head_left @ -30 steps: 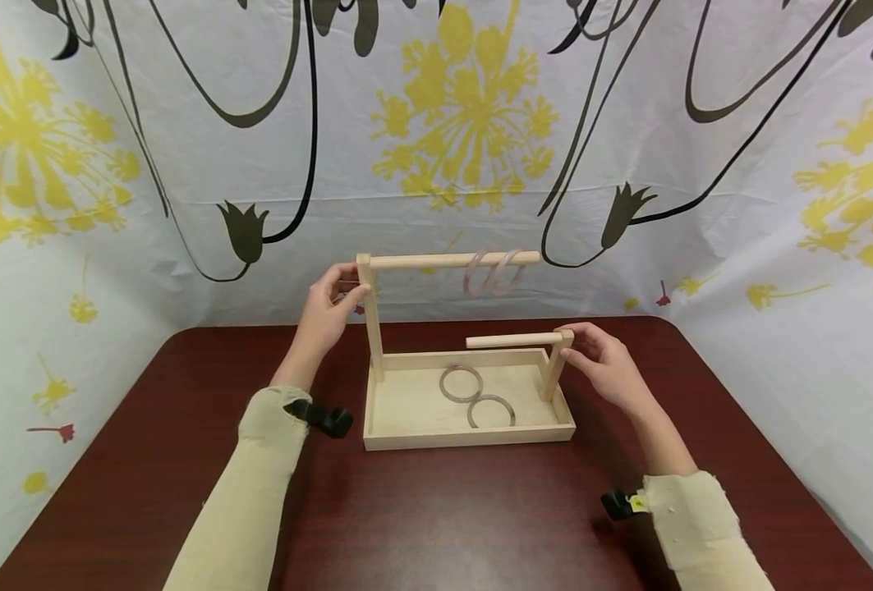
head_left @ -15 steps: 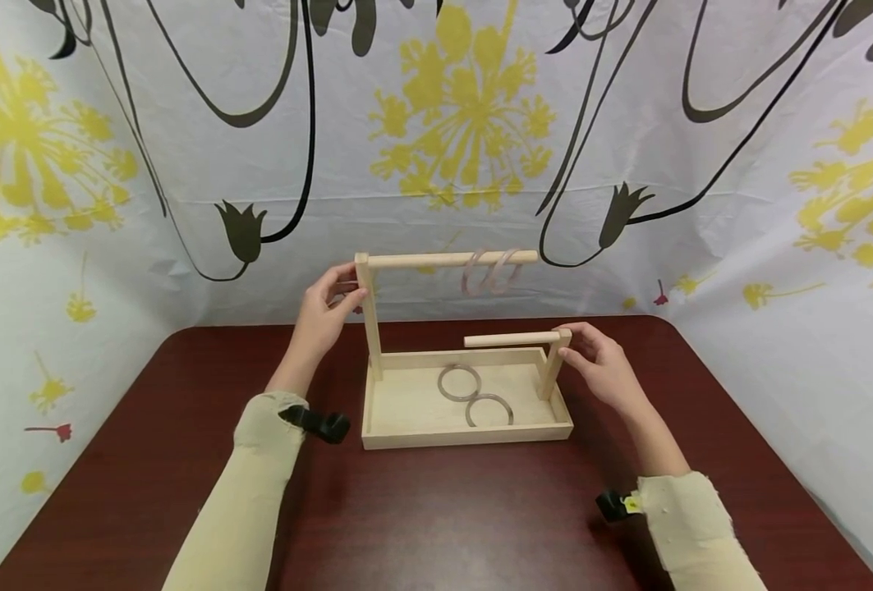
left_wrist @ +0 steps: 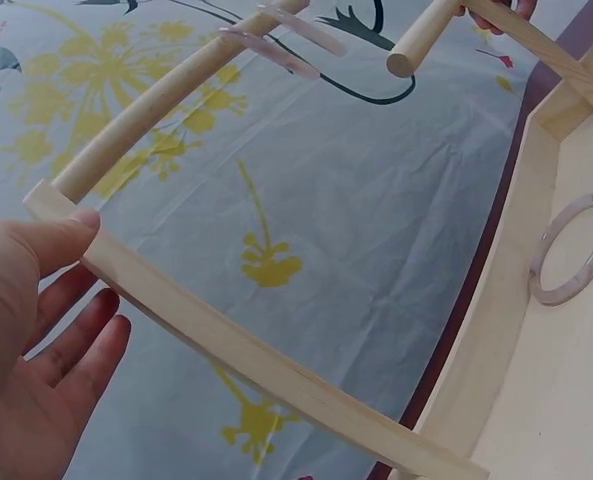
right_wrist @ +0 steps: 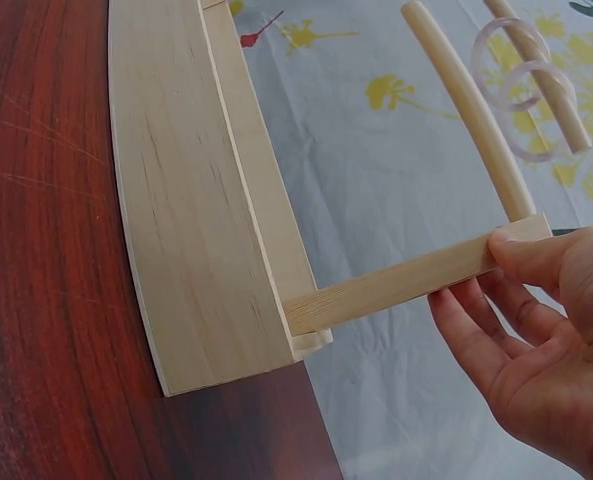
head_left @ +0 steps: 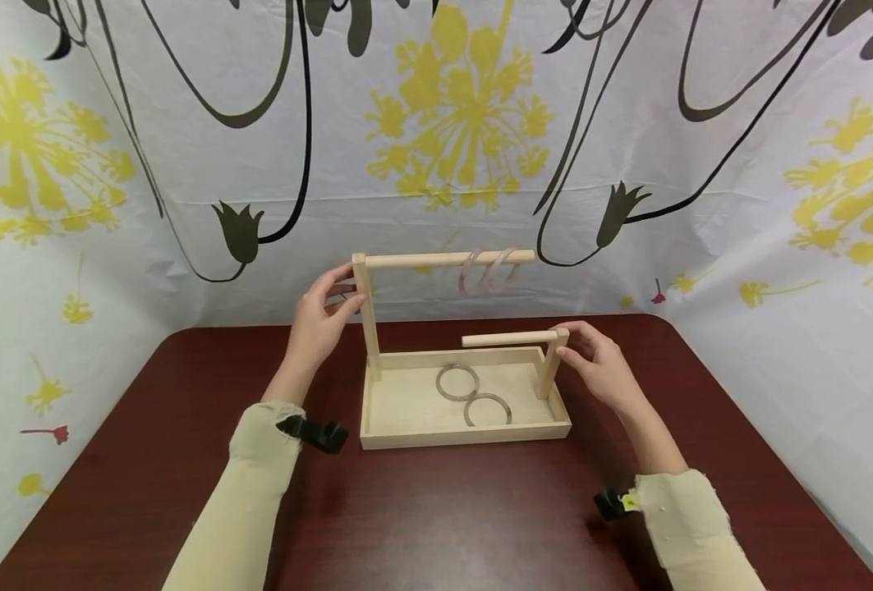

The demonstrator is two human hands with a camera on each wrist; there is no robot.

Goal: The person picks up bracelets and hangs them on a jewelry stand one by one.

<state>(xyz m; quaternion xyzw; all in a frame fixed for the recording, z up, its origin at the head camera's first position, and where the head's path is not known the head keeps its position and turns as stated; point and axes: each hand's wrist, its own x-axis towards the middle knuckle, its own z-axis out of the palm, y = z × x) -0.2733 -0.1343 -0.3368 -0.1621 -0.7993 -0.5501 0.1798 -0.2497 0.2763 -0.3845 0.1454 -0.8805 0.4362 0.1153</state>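
A pale wooden jewelry stand has a shallow tray (head_left: 466,439), a tall post (head_left: 370,328) at left and a short post (head_left: 551,369) at right. My left hand (head_left: 316,318) pinches the tall post near its top, thumb in front and index finger behind. With thumb and fingers, my right hand (head_left: 604,369) grips the short post's upper end. Two translucent pinkish bangles (head_left: 463,277) hang on the upper bar (head_left: 414,260). The lower bar (head_left: 506,339) carries nothing. Inside the tray lie two more bangles (left_wrist: 546,262), touching or nearly so.
The stand sits on a dark red-brown table (head_left: 436,517), toward its far edge. A white cloth (head_left: 377,123) with yellow and grey flower prints hangs behind and at both sides. Black wrist cameras (head_left: 325,435) are strapped over the cream sleeves (head_left: 236,501).
My left thumb sits slightly lower on the tall post than a second ago. The whole view has drifted a little; stand, bangles and right hand keep their places.
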